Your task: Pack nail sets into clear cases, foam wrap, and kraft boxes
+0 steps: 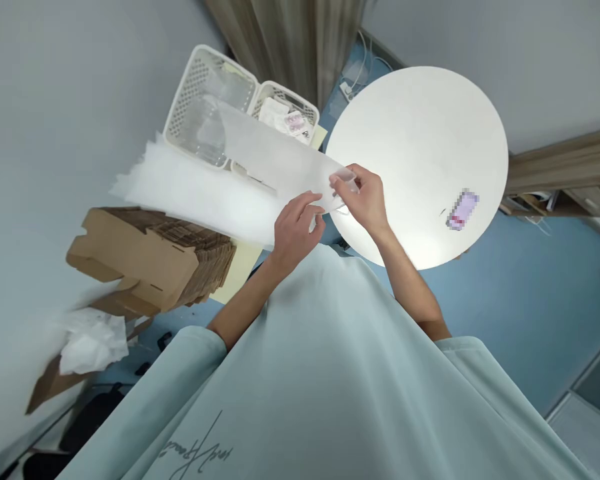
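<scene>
A long translucent white sheet [285, 150] stretches from the white basket toward my body. My right hand [367, 200] is closed on its near end, thumb and fingers pinching it where the material curls over. Beside the sheet's lower edge is my left hand [300, 227], its fingers bent and apart, with a gap between thumb and forefinger. The fingertips lie against or just over the sheet; actual contact is unclear. Whether anything is inside the curled end cannot be made out. Below the sheet lies a stack of white sheets [200, 197].
A large white basket [180, 100] and a smaller basket [313, 115] holding small packets stand at the back. To the right is a round white table [420, 133] bearing a blurred purple packet [463, 210]. Folded cardboard boxes [145, 260] and a crumpled white bag [95, 340] sit left.
</scene>
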Demonstrator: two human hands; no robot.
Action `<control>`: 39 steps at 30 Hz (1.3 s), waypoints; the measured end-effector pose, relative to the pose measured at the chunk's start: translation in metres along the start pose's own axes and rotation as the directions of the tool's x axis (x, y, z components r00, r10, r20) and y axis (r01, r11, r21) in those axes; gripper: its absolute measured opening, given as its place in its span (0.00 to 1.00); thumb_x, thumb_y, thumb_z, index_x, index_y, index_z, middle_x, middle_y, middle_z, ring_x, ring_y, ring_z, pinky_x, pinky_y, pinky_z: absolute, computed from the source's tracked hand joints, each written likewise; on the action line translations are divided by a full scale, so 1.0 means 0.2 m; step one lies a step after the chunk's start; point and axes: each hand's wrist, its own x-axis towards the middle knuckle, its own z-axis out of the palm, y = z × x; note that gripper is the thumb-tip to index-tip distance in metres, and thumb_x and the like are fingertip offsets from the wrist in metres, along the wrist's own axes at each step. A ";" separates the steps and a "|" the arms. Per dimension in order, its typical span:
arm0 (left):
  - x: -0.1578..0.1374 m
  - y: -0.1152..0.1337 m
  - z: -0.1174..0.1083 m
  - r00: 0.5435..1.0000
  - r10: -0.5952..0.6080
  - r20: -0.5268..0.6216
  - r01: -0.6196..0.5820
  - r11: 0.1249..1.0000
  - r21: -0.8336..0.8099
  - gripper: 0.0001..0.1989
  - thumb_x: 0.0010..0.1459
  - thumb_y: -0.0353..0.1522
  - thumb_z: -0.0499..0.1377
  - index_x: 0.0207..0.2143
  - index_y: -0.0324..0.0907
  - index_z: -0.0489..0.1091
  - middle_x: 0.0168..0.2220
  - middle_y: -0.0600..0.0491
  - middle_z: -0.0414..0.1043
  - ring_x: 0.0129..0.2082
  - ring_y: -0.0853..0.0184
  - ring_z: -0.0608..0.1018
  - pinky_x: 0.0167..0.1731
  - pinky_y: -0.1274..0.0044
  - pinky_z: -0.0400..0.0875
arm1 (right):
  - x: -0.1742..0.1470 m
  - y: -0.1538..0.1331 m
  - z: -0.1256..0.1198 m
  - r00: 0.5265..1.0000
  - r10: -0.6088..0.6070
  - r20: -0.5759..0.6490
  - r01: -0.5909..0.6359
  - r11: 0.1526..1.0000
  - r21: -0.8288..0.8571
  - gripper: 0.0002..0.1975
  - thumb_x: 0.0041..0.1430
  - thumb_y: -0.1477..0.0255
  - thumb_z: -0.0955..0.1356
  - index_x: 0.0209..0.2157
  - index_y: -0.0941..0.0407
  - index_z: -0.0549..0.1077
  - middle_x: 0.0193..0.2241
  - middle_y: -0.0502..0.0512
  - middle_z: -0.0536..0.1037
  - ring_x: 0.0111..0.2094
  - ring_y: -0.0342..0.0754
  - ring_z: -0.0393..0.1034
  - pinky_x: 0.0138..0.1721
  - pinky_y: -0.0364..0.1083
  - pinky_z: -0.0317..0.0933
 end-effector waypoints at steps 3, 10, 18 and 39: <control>0.10 0.04 0.14 0.996 0.068 0.065 -0.068 0.998 -0.002 0.09 0.77 0.33 0.55 0.48 0.47 0.76 0.62 0.44 0.82 0.68 0.51 0.81 0.65 0.55 0.80 | -0.09 0.13 -0.21 0.978 0.117 -0.170 -0.111 0.993 0.046 0.27 0.71 0.41 0.72 0.39 0.52 0.79 0.34 0.50 0.81 0.40 0.51 0.79 0.42 0.49 0.74; 0.22 0.08 0.52 0.929 0.176 0.326 -0.174 0.984 -0.037 0.11 0.77 0.33 0.55 0.51 0.44 0.78 0.59 0.40 0.82 0.70 0.47 0.78 0.69 0.53 0.77 | -0.39 0.64 -0.49 0.853 0.412 -0.321 -0.340 0.905 0.257 0.28 0.66 0.41 0.75 0.40 0.53 0.80 0.35 0.53 0.84 0.34 0.48 0.80 0.34 0.46 0.73; 0.19 0.06 0.94 0.745 0.197 0.637 -0.214 0.975 -0.052 0.19 0.75 0.28 0.53 0.61 0.41 0.77 0.77 0.38 0.69 0.77 0.48 0.71 0.74 0.52 0.72 | -0.59 1.10 -0.51 0.681 0.664 -0.309 -0.564 0.745 0.357 0.17 0.68 0.55 0.75 0.37 0.56 0.80 0.33 0.53 0.84 0.34 0.47 0.79 0.34 0.44 0.76; -0.11 -0.07 1.35 0.580 0.058 0.812 -0.143 0.989 0.031 0.23 0.78 0.42 0.59 0.68 0.41 0.77 0.79 0.37 0.65 0.79 0.46 0.69 0.74 0.52 0.71 | -0.69 1.51 -0.47 0.586 0.785 -0.202 -0.803 0.596 -0.014 0.11 0.64 0.68 0.71 0.28 0.50 0.69 0.34 0.54 0.82 0.38 0.53 0.77 0.43 0.51 0.73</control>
